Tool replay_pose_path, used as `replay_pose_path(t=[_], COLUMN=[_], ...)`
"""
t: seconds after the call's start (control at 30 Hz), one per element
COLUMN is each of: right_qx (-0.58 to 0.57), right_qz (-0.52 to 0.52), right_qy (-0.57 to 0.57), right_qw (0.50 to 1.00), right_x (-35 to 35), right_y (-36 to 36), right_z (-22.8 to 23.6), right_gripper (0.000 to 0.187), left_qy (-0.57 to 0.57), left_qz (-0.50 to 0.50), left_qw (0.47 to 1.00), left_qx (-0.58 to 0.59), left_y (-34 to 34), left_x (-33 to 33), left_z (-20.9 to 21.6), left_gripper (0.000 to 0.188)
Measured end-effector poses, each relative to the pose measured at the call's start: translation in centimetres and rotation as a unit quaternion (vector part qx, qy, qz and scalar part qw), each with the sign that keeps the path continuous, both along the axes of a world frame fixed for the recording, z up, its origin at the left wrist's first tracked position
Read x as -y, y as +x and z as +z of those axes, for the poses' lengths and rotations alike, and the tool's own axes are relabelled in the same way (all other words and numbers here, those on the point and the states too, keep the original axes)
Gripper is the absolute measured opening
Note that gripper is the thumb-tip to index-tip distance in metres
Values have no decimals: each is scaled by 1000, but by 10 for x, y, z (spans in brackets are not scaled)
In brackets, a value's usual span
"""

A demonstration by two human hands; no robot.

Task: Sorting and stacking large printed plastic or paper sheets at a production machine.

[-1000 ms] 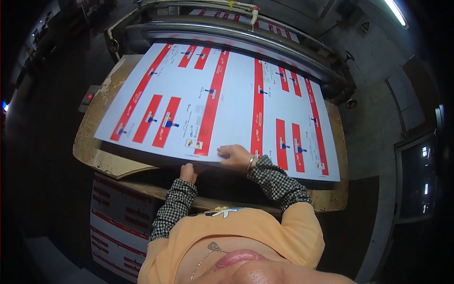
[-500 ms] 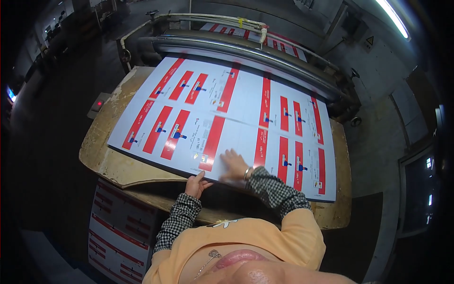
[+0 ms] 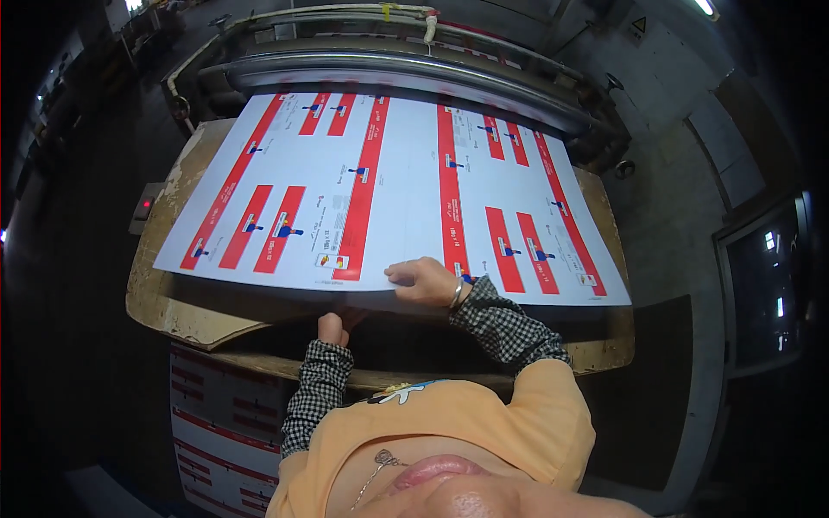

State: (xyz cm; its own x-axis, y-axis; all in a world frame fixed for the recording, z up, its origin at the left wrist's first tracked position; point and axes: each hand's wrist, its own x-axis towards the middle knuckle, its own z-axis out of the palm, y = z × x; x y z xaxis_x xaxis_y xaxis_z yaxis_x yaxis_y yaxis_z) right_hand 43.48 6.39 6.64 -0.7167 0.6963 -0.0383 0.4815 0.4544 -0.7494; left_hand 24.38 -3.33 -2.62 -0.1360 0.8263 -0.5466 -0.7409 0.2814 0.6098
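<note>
A large white printed sheet (image 3: 406, 207) with red bands and small blue figures lies on a worn wooden table (image 3: 164, 298). Its far end reaches the long metal roller (image 3: 389, 65) of a machine. My right hand (image 3: 425, 283), with a bracelet at its wrist, is closed on the sheet's near edge around the middle. Lower and to its left, my left hand (image 3: 335, 330) is just below that edge, over the dark gap at the table's front. Shadow and blur hide most of its fingers, so I cannot tell what they touch.
Below the table at the left stands another printed sheet or stack (image 3: 220, 457). A small box with a red light (image 3: 147, 204) sits at the table's left side. Pipes (image 3: 345, 15) run above the roller. A dark glazed frame (image 3: 768, 281) is at the right.
The sheet's printed pattern has shifted relative to the roller. My right hand has gone from lying flat on the sheet to its near edge. My left hand has dropped below that edge.
</note>
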Motion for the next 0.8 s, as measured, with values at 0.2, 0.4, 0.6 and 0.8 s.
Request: replay_pose_path(t=[0.2, 0.4, 0.6, 0.8], right_qx=[53, 59, 199, 204], right_qz=[24, -74, 27, 57], right_qy=[-44, 11, 130, 228], right_qw=[997, 995, 971, 950], right_x=[4, -64, -44, 9], right_y=[0, -13, -28, -13], right_z=[-42, -65, -73, -65], right_gripper=[35, 35, 60, 74], left_qy=[26, 41, 45, 93], left_qz=[-41, -43, -43, -61], left_qw=[998, 998, 998, 994], left_qx=[-35, -9, -15, 19], left_y=[-7, -6, -9, -15], left_x=[3, 0, 1, 5], left_z=[-28, -13, -18, -32], left_gripper=[32, 35, 35, 28])
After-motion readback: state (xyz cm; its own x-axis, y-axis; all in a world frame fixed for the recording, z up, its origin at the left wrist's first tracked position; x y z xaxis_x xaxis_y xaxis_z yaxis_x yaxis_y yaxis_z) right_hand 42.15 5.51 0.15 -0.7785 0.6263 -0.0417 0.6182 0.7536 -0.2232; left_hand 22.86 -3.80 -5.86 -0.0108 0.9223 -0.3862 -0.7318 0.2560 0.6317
